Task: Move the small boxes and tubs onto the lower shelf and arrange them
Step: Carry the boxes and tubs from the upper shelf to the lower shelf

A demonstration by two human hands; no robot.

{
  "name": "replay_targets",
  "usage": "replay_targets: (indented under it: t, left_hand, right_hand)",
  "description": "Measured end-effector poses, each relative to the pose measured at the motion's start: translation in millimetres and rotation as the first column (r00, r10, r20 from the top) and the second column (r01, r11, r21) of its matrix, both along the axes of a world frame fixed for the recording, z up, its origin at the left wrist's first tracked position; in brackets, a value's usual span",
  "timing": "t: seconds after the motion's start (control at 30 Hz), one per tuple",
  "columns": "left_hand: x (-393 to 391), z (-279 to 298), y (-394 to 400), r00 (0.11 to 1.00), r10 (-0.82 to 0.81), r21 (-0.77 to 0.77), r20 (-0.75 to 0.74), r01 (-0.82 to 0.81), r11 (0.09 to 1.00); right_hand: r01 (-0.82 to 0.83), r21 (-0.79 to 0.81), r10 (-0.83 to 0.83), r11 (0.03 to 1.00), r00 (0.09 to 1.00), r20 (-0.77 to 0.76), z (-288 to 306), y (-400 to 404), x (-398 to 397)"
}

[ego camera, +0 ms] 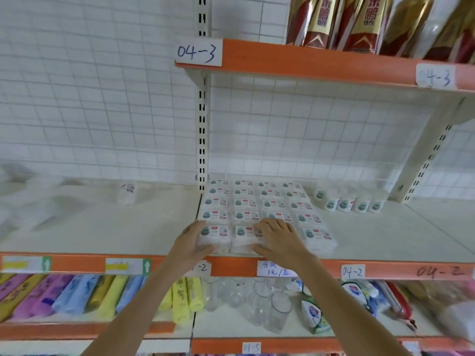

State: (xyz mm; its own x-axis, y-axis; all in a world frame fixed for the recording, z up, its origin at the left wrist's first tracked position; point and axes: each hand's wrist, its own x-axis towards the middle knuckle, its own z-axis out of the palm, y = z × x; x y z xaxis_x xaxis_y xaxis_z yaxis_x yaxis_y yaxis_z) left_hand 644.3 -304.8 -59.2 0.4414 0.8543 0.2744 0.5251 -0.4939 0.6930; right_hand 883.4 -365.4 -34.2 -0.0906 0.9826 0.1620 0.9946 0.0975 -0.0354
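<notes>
Several small clear boxes (245, 201) with white and teal labels lie in neat rows on the white shelf (128, 227) marked 04-2. My left hand (194, 240) holds the left side of the front-left box (214, 233), thumb along its front. My right hand (279, 237) lies over the front boxes in the middle, fingers spread flat and thumb at the front edge. Several small round tubs (349, 202) with the same label stand in a row to the right of the boxes.
A single tub (126, 192) lies alone at the back left of the shelf. Above, shelf 04-3 (308, 62) carries red and gold bottles. Below are colourful rolls (77, 296), clear glasses (257, 301) and packets. A slotted upright (202, 124) stands behind the boxes.
</notes>
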Motion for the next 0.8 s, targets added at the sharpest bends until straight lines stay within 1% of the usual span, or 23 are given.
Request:
replay_targets:
  t: [0.07, 0.1, 0.13, 0.2, 0.27, 0.4, 0.53, 0.6, 0.7, 0.8]
  left_hand:
    - [-2, 7, -3, 0.999, -0.010, -0.079, -0.034, 0.007, 0.997]
    - [-4, 10, -4, 0.999, -0.009, -0.098, -0.043, 0.005, 0.995]
    - [-7, 13, -6, 0.999, 0.004, -0.085, -0.047, -0.008, 0.996]
    - [-16, 18, -10, 0.997, 0.066, 0.010, -0.048, -0.066, 0.998]
    - [-28, 21, -17, 0.989, 0.128, 0.144, -0.073, -0.117, 0.983]
    - [-54, 24, -50, 0.954, 0.194, 0.430, -0.229, -0.079, 0.899]
    - [-78, 16, -106, 0.902, 0.317, 0.570, -0.292, -0.102, 0.815]
    - [-85, 11, -140, 0.873, 0.371, 0.587, -0.317, -0.127, 0.800]
    - [-97, -6, -189, 0.860, 0.406, 0.574, -0.309, -0.171, 0.801]
    - [-114, -29, -234, 0.837, 0.421, 0.484, -0.351, -0.223, 0.846]
  right_hand:
    - [0.010, -0.023, -0.009, 1.000, 1.000, 0.029, 9, -4, -4]
    - [0.013, -0.013, -0.013, 1.000, 0.999, 0.043, 13, -8, -6]
    - [0.026, 0.003, -0.026, 1.000, 0.999, 0.042, 16, -13, -7]
    - [0.051, 0.061, -0.051, 0.997, 0.999, -0.001, 21, -27, -8]
    - [0.084, 0.104, -0.080, 0.991, 0.996, -0.037, 25, -44, -8]
    - [0.097, 0.176, -0.090, 0.979, 0.995, -0.048, 21, -89, -1]
    - [0.085, 0.189, -0.074, 0.978, 0.995, -0.067, 0, -142, 10]
    - [0.084, 0.190, -0.074, 0.978, 0.995, -0.059, -14, -168, 13]
    - [0.070, 0.158, -0.055, 0.985, 0.993, -0.101, -34, -201, 12]
    - [0.038, 0.106, -0.026, 0.994, 0.993, -0.114, -51, -226, 4]
